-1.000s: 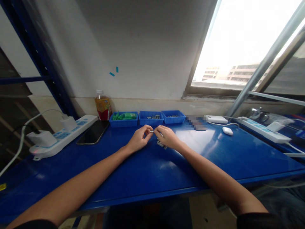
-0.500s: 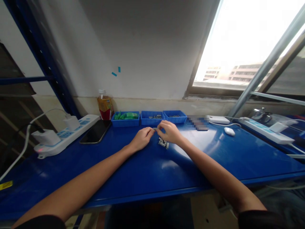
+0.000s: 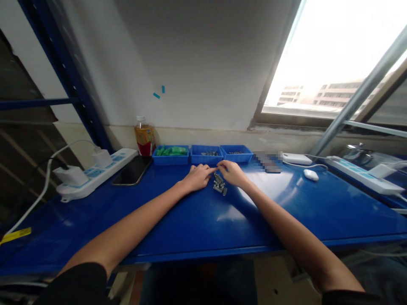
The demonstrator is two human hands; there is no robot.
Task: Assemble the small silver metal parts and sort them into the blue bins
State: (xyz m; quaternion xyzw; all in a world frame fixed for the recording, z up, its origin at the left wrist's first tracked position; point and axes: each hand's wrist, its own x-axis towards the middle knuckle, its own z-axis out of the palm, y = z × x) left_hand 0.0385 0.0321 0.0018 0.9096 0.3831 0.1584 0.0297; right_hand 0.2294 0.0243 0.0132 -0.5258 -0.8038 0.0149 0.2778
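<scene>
Left hand (image 3: 199,178): index stretched toward right hand (image 3: 232,173), whose fingers looked bunched; couldn't tell if either pinched anything. Metal parts (image 3: 219,184) lay loose between, nearside, on bench (image 3: 190,224); low wrist sweep could've scattered them.

Between the fingertips, details lost at the centre
Whether anything sits between the left hand (image 3: 197,178) and right hand (image 3: 232,171) cannot be told, and the left thumb is hidden; the metal pieces (image 3: 219,184) at five o'clock are too small to name one by one; a flat object (image 3: 269,162) at three o'clock is blurred into blocks; the picture's edges cut off the window (image 3: 318,55) at two, right sleeve (image 3: 348,297) at four, left sleeve (image 3: 79,281) and yellow tag (image 3: 17,235) towards eight
</scene>
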